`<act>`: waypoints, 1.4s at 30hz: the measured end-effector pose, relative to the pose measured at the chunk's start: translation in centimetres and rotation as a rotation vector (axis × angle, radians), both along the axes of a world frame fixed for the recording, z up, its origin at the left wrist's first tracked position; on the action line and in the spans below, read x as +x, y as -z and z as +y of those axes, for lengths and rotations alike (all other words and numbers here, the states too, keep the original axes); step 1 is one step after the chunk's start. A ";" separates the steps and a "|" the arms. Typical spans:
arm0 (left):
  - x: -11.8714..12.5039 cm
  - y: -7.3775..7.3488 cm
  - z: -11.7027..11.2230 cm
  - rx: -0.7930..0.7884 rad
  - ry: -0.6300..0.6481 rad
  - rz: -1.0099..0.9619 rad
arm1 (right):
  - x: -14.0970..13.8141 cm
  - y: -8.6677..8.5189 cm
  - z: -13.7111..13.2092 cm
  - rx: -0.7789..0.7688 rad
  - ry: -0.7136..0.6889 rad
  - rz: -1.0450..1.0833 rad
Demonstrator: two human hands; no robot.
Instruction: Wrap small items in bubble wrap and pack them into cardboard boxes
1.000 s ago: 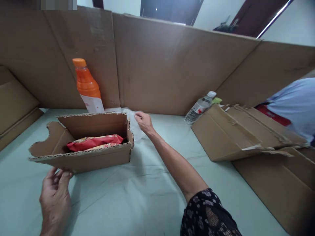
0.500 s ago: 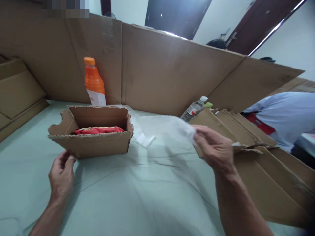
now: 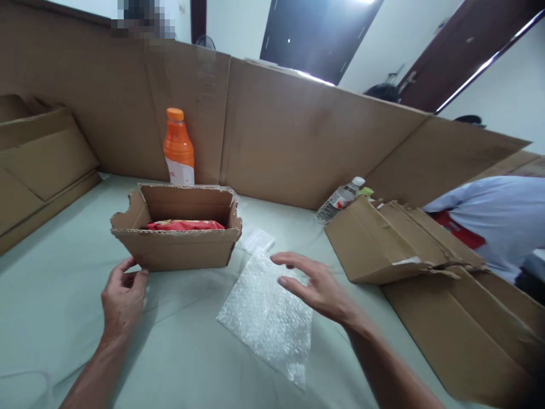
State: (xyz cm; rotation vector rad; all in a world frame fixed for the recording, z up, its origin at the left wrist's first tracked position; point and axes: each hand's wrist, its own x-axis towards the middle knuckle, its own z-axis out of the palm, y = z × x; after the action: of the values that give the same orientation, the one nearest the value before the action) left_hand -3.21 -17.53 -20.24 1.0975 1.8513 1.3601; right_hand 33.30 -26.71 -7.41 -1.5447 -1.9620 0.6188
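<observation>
Table (image 3: 191, 363), pale green top, near edge out of view. Nearest: bubble wrap (image 3: 266, 312), a clear sheet lying flat, one corner pointing toward the near edge. Right hand (image 3: 317, 289) over its far right side, thumb and fingers spread apart; contact with the sheet cannot be told. Left hand (image 3: 125, 295) at the near left bottom corner of an open cardboard box (image 3: 183, 250), fingers bent, thumb beside the corner; cannot tell whether it pinches. Box upright, left of the sheet; red packet (image 3: 187, 225) lies inside, below the rim. Small clear packet (image 3: 258, 241) just right of the box, at the sheet's far end. Toward the table's right side: folded cardboard (image 3: 377, 244). Farther, behind the box: orange bottle (image 3: 179, 147), upright. Clear bottle (image 3: 340, 200), tilted in view, beyond the folded cardboard. Cardboard wall (image 3: 298, 130) along the table's far edge
</observation>
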 end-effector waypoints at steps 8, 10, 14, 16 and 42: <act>-0.1 1.0 0.9 0.122 0.389 -0.324 | -6.6 7.1 8.0 -0.136 0.076 0.196; 0.1 1.0 1.0 0.110 0.534 -0.334 | -6.4 7.8 7.9 -0.098 0.110 0.238; 0.5 1.2 1.1 0.104 0.634 -0.277 | -4.5 7.6 6.0 -0.027 0.118 0.240; 0.4 1.4 0.9 0.108 0.589 -0.190 | -3.3 7.3 4.2 0.004 0.169 0.222; 9.0 -3.7 -6.1 0.012 0.632 0.275 | 2.4 11.6 -6.1 -0.022 0.424 0.025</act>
State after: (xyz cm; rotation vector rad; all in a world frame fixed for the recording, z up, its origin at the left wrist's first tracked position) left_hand 5.78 -23.66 -16.54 1.7547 1.4671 0.8810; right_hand 35.73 -32.81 -19.00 -1.8808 -1.5420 0.4757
